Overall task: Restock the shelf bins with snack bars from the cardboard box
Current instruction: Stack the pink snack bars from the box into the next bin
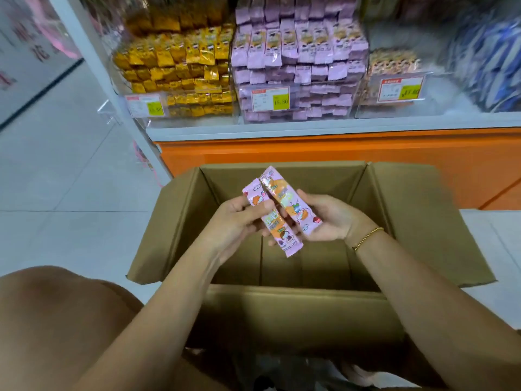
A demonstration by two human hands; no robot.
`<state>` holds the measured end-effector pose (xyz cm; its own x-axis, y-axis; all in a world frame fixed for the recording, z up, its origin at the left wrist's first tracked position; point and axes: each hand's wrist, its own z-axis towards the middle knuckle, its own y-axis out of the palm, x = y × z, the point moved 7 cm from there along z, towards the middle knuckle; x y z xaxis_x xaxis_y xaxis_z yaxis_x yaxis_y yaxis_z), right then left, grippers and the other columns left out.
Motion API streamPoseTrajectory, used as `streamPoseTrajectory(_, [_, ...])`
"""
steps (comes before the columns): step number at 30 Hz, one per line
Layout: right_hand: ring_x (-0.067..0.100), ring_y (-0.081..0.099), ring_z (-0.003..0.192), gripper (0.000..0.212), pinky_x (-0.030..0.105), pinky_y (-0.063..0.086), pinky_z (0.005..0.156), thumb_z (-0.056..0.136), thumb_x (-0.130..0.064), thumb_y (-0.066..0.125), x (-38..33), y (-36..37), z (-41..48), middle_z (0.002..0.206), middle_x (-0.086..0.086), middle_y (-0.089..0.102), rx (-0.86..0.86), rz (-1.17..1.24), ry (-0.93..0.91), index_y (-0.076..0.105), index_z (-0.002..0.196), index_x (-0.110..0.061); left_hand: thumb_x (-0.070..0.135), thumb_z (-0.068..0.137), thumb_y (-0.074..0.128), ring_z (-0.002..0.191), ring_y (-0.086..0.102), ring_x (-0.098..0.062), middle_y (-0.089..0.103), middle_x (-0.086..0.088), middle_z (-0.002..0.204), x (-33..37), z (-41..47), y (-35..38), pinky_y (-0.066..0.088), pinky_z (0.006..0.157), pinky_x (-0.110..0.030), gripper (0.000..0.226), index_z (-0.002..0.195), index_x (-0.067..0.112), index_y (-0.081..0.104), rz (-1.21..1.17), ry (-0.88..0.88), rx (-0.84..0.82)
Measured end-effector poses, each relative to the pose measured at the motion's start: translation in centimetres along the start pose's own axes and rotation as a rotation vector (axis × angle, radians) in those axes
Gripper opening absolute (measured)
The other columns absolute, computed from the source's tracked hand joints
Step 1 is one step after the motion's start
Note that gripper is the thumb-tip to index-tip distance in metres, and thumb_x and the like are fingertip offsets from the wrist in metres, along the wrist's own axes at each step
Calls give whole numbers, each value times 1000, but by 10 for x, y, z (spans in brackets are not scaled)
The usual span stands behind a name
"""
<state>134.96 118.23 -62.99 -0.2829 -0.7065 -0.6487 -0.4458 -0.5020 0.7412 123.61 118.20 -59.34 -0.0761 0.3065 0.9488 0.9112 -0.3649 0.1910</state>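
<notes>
Now left hand, right hand grip 2 snack bars over cardboard box; purple packets fill bin.

Pinched in left fingers: left bar, pink wrapper, orange cartoon print, green lettering patch mid-length, purple blob near lower end. Across right fingers: right bar, same pink, orange print, glossy glare, red dot near lower end. Below and around fingers: cardboard box, plain brown, darker inside. Behind right fingers, at wrist: bracelet, gold beads. Just beyond fingertips: shelf base, bright orange. Farther beyond, leftward: yellow packets, golden, shiny. Straight beyond fingertips: lilac packets, tan pictures on fronts. Price tags: white, red border, yellow-green patch. Far right of fingers: striped packs, blue and white, blurred. Left of fingers: floor, pale grey tiles.
</notes>
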Motion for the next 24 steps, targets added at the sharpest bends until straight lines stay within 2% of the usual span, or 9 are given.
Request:
streamPoseTrajectory(2, [37, 51, 124, 60, 48, 43, 103, 87, -36, 64, -10, 6, -2, 134, 19, 54, 30, -59, -1, 45, 139, -11, 23, 77, 73, 59, 49, -25, 62, -18, 79, 10, 2, -2, 46, 61, -31, 32, 96, 0, 64, 3, 3, 40])
streamPoseTrajectory(4, [34, 45, 130, 73, 48, 41, 106, 80, -40, 73, -20, 11, -5, 140, 17, 49, 98, -157, 11, 42, 140, -10, 23, 73, 75, 72, 59, -27, 67, -18, 89, 21, 4, -4, 47, 68, -34, 35, 99, 1, 67, -6, -13, 89])
streamPoseTrajectory(7, [30, 55, 120, 80, 40, 50, 96, 72, -42, 79, -42, 17, -10, 132, 17, 57, 307, -344, -34, 49, 133, 0, 15, 77, 69, 82, 69, -21, 72, -13, 97, 36, 10, -7, 56, 70, -26, 24, 99, 4, 69, -40, -31, 122])
streamPoseTrajectory(9, [26, 63, 104, 69, 36, 54, 89, 75, -32, 73, -58, 21, -15, 119, 17, 65, 467, -420, -119, 49, 128, 6, 11, 82, 66, 84, 70, -19, 72, -13, 99, 47, 14, -8, 57, 69, -24, 22, 103, 2, 69, -45, -24, 132])
streamPoseTrajectory(12, [14, 67, 78, 29, 29, 55, 68, 83, -18, 68, -80, 33, -22, 95, 9, 70, 658, -584, -261, 52, 104, -5, 10, 86, 63, 82, 70, -18, 73, -13, 98, 65, 21, -6, 55, 66, -22, 20, 104, 2, 69, -51, -5, 141])
streamPoseTrajectory(13, [13, 67, 75, 27, 29, 55, 66, 84, -17, 69, -85, 37, -24, 92, 7, 70, 701, -652, -296, 52, 102, -7, 10, 86, 64, 82, 70, -17, 73, -12, 98, 70, 24, -5, 55, 65, -22, 20, 104, 2, 69, -63, 1, 147])
streamPoseTrajectory(16, [12, 67, 81, 42, 31, 54, 71, 72, -17, 82, -97, 47, -29, 98, 0, 71, 807, -824, -386, 54, 103, -12, 11, 86, 64, 85, 70, -19, 72, -14, 102, 86, 35, -1, 56, 67, -24, 24, 107, 1, 68, -79, 22, 140])
streamPoseTrajectory(21, [-3, 55, 63, 26, 8, 41, 58, 82, -16, 74, -151, 63, -74, 92, -4, 65, 1143, -1081, -610, 65, 106, -17, 13, 86, 64, 90, 65, -18, 70, -5, 98, 123, 59, -11, 55, 73, -26, 18, 103, 11, 68, 21, 75, 102])
streamPoseTrajectory(24, [-3, 54, 60, 27, 8, 39, 53, 78, -20, 77, -181, 74, -101, 73, -20, 62, 1268, -1303, -577, 62, 100, -25, 9, 85, 64, 98, 65, -21, 70, -7, 106, 137, 70, -17, 54, 79, -28, 16, 100, 12, 67, 116, 69, 42])
